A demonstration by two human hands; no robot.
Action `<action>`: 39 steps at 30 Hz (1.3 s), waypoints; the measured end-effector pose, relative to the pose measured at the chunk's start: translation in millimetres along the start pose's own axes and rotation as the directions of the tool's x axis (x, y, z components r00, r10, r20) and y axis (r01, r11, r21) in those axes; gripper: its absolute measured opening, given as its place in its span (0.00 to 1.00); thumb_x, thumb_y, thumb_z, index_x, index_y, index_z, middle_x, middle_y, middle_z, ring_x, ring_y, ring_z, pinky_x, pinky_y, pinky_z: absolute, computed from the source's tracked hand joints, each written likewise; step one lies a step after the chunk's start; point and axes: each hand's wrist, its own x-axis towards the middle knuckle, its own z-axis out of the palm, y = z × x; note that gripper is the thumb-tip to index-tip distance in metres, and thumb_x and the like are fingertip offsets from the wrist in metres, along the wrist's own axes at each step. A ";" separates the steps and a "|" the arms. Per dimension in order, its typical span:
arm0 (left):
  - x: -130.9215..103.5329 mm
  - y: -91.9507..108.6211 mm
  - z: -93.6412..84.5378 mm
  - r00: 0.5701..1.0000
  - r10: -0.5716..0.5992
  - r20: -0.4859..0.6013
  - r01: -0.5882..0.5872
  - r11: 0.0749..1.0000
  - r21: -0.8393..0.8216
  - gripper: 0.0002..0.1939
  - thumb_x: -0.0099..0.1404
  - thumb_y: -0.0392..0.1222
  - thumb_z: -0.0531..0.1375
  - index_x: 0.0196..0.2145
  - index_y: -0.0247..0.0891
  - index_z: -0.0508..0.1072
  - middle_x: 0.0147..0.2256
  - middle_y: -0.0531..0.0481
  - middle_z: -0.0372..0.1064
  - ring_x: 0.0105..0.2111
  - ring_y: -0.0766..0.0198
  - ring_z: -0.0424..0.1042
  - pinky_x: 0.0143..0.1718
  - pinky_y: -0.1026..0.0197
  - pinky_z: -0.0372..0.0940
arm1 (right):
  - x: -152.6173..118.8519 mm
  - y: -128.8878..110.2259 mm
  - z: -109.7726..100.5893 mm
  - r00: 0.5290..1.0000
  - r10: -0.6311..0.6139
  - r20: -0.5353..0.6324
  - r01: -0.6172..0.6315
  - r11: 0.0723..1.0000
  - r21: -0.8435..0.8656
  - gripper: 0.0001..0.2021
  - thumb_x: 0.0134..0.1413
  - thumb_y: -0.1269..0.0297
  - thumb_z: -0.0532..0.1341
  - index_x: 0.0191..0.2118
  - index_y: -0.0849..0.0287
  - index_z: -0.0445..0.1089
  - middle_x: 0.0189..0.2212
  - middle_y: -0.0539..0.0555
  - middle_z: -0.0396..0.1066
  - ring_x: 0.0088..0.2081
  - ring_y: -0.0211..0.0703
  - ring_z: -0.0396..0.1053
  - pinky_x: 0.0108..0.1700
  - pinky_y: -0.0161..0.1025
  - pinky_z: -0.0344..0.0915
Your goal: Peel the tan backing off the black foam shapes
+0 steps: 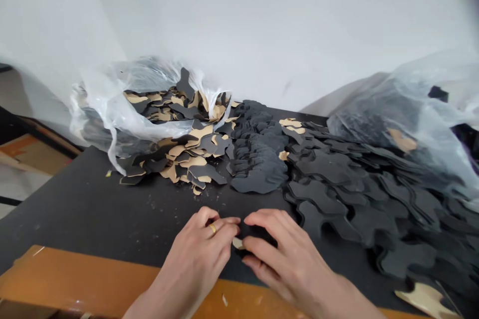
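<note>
My left hand (208, 239), a ring on one finger, is closed with its fingertips pressed together near the front of the dark table. Close by on the right, my right hand (279, 246) curls its fingers inward. Between them a small tan-backed piece (238, 243) shows; the fingertips of both hands meet at it, and most of it is hidden. Beyond my hands stands a row of overlapping black foam-like pieces (260, 174). To the left lies a loose heap of black and tan cut pieces (194, 159).
A clear plastic bag (101, 109) of black and tan pieces sits at the back left. Stacked black wavy pieces (359, 209) cover the right side, with another plastic bag (411, 104) behind. An orange-brown strip (82, 279) runs along the front edge; a white wall rises behind.
</note>
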 end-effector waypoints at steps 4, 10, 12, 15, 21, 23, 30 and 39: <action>1.3 -0.6 -2.2 1.000 -0.010 0.027 0.012 0.999 -0.050 0.12 0.70 0.28 0.50 0.40 0.39 0.72 0.41 0.50 0.76 0.38 0.56 0.63 0.38 0.57 0.66 | 2.9 -3.4 6.2 0.995 -0.073 -0.069 0.061 0.985 -0.164 0.06 0.58 0.77 0.59 0.37 0.63 0.73 0.45 0.62 0.71 0.47 0.52 0.66 0.46 0.47 0.67; 1.0 -1.9 -1.6 0.994 -0.063 0.093 0.071 0.994 -0.078 0.11 0.72 0.31 0.50 0.40 0.39 0.72 0.38 0.49 0.74 0.40 0.56 0.63 0.42 0.56 0.65 | 0.3 -4.8 12.8 0.982 -0.178 -0.067 0.153 0.949 -0.275 0.10 0.63 0.74 0.55 0.41 0.63 0.74 0.46 0.61 0.73 0.48 0.51 0.67 0.49 0.48 0.65; 0.6 -2.4 -0.4 0.992 -0.080 0.095 0.087 0.994 -0.071 0.12 0.72 0.32 0.50 0.39 0.39 0.72 0.36 0.49 0.73 0.39 0.56 0.63 0.42 0.56 0.64 | 0.5 -5.4 14.0 0.983 -0.172 -0.063 0.147 0.944 -0.295 0.09 0.62 0.74 0.57 0.40 0.64 0.75 0.46 0.60 0.73 0.49 0.51 0.67 0.50 0.49 0.64; -0.1 -3.2 1.3 0.990 -0.094 0.107 0.102 0.992 -0.070 0.12 0.73 0.33 0.49 0.38 0.40 0.71 0.34 0.50 0.72 0.39 0.57 0.63 0.41 0.57 0.64 | 2.7 -6.0 16.0 0.984 -0.160 -0.072 0.131 0.944 -0.304 0.08 0.61 0.73 0.58 0.41 0.64 0.75 0.46 0.60 0.74 0.48 0.52 0.67 0.50 0.49 0.65; -3.7 -3.9 0.0 0.990 -0.090 0.110 0.101 0.990 -0.099 0.11 0.73 0.34 0.49 0.41 0.40 0.70 0.37 0.49 0.73 0.40 0.56 0.63 0.43 0.55 0.63 | 6.1 -3.2 22.7 0.981 -0.154 -0.114 0.117 0.954 -0.277 0.08 0.60 0.77 0.57 0.37 0.64 0.73 0.43 0.60 0.75 0.47 0.51 0.68 0.46 0.47 0.67; -5.2 -3.6 -1.4 0.991 -0.080 0.106 0.092 0.989 -0.116 0.08 0.70 0.34 0.54 0.44 0.41 0.70 0.39 0.49 0.74 0.42 0.55 0.63 0.44 0.54 0.63 | 5.5 -2.0 24.7 0.984 -0.125 -0.126 0.094 0.970 -0.223 0.07 0.59 0.78 0.57 0.37 0.64 0.72 0.44 0.61 0.74 0.48 0.50 0.68 0.46 0.46 0.68; -6.4 -3.3 -2.6 0.996 -0.051 0.076 0.060 0.990 -0.128 0.14 0.65 0.28 0.55 0.46 0.41 0.70 0.42 0.49 0.74 0.43 0.55 0.64 0.44 0.54 0.65 | 7.2 -3.0 4.1 0.997 0.074 -0.025 -0.062 0.947 0.315 0.08 0.53 0.78 0.58 0.33 0.57 0.68 0.48 0.58 0.71 0.56 0.50 0.63 0.55 0.51 0.64; -8.7 -7.9 1.0 0.998 -0.056 0.041 0.063 0.982 -0.177 0.16 0.64 0.29 0.57 0.48 0.41 0.70 0.50 0.49 0.74 0.46 0.56 0.65 0.48 0.54 0.66 | 8.2 14.9 -56.3 0.976 -0.038 0.214 -0.137 0.655 0.743 0.18 0.56 0.48 0.64 0.27 0.57 0.68 0.39 0.56 0.75 0.47 0.48 0.71 0.50 0.48 0.67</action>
